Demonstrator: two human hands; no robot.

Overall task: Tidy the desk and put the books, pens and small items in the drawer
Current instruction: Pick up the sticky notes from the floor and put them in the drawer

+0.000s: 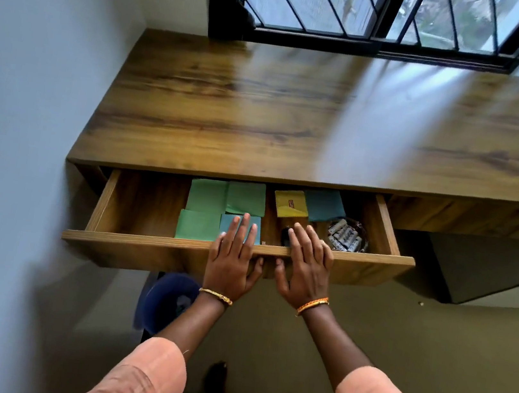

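Head view: my left hand (232,261) and right hand (305,267) rest flat-fingered on the drawer (142,248) front edge; inside lie four green booklets (207,195), two blue (324,204), one yellow (290,203).

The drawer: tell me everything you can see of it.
The drawer is brown wood-grain with paler bare-wood side walls, pulled open from under the desk. Inside lie green, blue and yellow books, flat, and at the right end a round dish of small white items. A small dark thing lies mid-drawer, partly hidden. Both hands rest on its front edge, left hand and right hand, fingers straight over the rim, thumbs on the front panel.
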